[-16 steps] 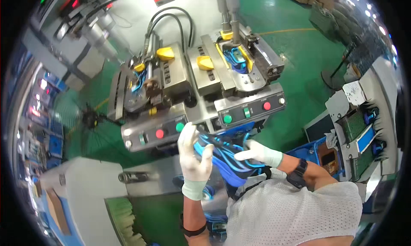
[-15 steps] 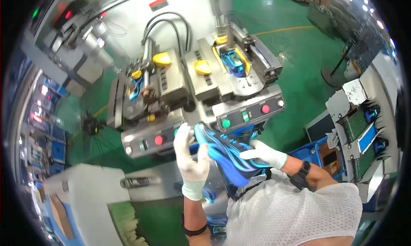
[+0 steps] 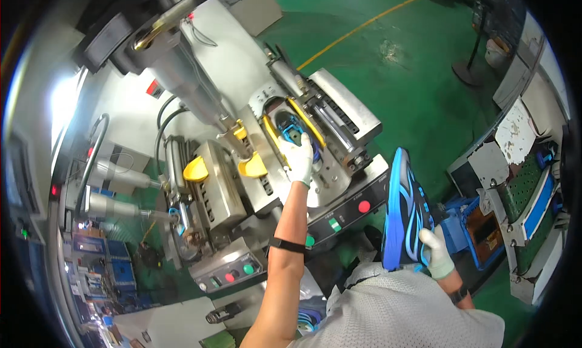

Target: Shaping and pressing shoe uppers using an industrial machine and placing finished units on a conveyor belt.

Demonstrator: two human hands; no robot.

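A blue and dark running shoe (image 3: 397, 218) with a purple-blue sole stands on end beside my body. My white-gloved right hand (image 3: 436, 254) is closed on its side near the lower end. My gloved left hand (image 3: 299, 157) reaches into the right station of a metal press (image 3: 330, 187). There its fingers are closed at the near part of a second, dark and blue shoe (image 3: 285, 121), covering some of it. That shoe lies between two yellow pads (image 3: 308, 122), which stand apart from its sides.
Colored push buttons line the front panel (image 3: 339, 218). A grey cylinder (image 3: 188, 75) slants over the middle of the press. The left station has yellow pads (image 3: 195, 169) too. At right are a blue crate (image 3: 482, 233) and a rack (image 3: 524, 196) holding shoes.
My left hand has left the first shoe and reached forward to the one in the press. My right hand has swung the first shoe to the right and turned it upright. The view has turned.
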